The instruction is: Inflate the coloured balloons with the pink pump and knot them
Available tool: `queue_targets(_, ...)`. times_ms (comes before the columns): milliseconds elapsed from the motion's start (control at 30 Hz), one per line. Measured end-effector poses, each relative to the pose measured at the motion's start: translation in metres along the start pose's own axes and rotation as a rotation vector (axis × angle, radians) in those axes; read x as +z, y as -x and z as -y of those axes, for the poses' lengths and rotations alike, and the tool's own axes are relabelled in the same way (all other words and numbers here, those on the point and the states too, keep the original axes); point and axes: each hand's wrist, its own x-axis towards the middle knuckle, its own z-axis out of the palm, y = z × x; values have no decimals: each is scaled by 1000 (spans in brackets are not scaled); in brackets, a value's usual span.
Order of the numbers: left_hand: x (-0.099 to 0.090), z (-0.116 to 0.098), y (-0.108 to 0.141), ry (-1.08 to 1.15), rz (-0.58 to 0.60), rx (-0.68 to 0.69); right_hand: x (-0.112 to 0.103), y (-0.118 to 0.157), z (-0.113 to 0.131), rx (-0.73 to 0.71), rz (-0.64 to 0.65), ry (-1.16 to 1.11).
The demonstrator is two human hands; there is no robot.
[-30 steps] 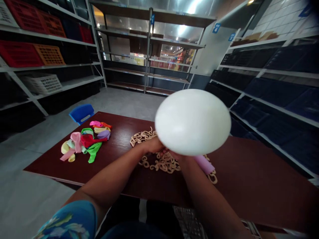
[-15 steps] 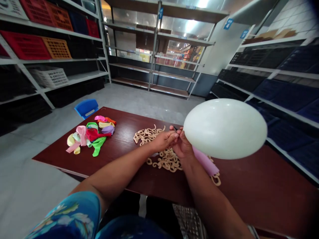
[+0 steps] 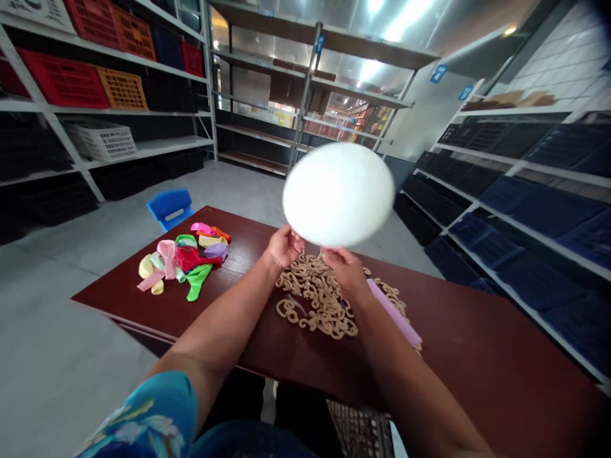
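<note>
A large white inflated balloon (image 3: 338, 194), blurred by motion, hangs over the far edge of the table. Just under its lower left side is my left hand (image 3: 285, 247), fingers loosely curled and apart. My right hand (image 3: 344, 267) is below the balloon's bottom, its fingers stretched toward the left. Neither hand shows a grip on the balloon; whether the fingertips touch it I cannot tell. Beneath my hands lies a heap of tan curly pieces (image 3: 315, 289). A pink-purple tube-like object (image 3: 395, 315) rests by my right forearm.
Several uninflated balloons in mixed colours (image 3: 179, 261) lie on the left of the dark red table (image 3: 252, 331). A blue chair (image 3: 170, 207) stands behind the table's far left corner. Shelves with crates (image 3: 62, 79) line the left, and racks with dark bins (image 3: 515, 210) the right.
My hands, pinched together beside the balloon before, have come apart. The balloon has moved left and up in view and now sits above both hands.
</note>
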Motion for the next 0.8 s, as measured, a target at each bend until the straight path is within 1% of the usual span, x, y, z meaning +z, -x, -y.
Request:
queue_targets(67,-10,-17,-5,164,45,128,3,-13,-3,4,17,302)
queue_targets(100,-16,-23,-7,213,39,174,6,-19,-5,-5,44,455)
queue_targets(167,-27,-29,-10,251,-27,234,17,-32,-11,-17,81,709)
queue_targets(200,-33,-29,-12,253,-64,249,24,-37,-14,-9,79,792)
queue_targets(267,-41,-27,-14,243,-102,263,38,-46,-21,28,49,827)
queue_targets(367,-47,-24,-16,220,-107,258,50,-55,-31,90,22,716)
queue_targets(433,-47,-23,-16,204,-128,247,49,-57,-32,111,40,676)
queue_targets(500,-45,-24,-16,182,-144,236,41,-57,-27,121,77,570)
queue_targets(600,-41,-25,-14,152,-121,208,25,-50,-9,126,114,214)
queue_targets(700,-35,-24,-11,79,-118,177,16,-38,7,134,120,-163)
queue_targets(767,-30,-22,-8,-31,-143,152,15,-31,14,132,134,-327)
queue_targets(800,-27,-21,-7,-93,-143,134,16,-28,15,120,141,-360)
